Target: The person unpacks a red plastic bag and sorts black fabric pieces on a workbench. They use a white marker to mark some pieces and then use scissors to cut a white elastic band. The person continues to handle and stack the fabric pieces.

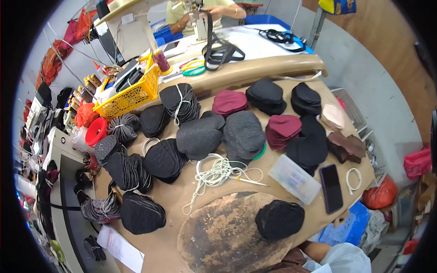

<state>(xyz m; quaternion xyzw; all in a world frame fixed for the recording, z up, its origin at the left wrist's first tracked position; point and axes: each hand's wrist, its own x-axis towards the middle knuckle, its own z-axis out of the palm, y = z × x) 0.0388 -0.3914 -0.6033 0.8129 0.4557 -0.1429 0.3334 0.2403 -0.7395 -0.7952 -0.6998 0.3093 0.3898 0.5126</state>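
A bare forearm (315, 250) and a light blue sleeve (348, 260) come in at the lower right. Beyond them, fingers of what looks like my right hand (340, 219) show at the table edge, beside a blue plastic basin (353, 230). Most of this hand is hidden, and whether it holds anything does not show. My left hand is out of the picture. Closest to the forearm, a stack of black fabric pieces (279, 220) lies on a worn oval board (223, 232). A dark phone (331, 189) rests near the fingers.
Stacks of black, grey and maroon fabric pieces (282, 130) cover much of the brown-papered table. White cord (216, 173) lies in a tangle beside a clear plastic box (295, 179). A yellow basket (129, 98) stands far left. Across the table, another person's hands (218, 12) work at a sewing machine (199, 22).
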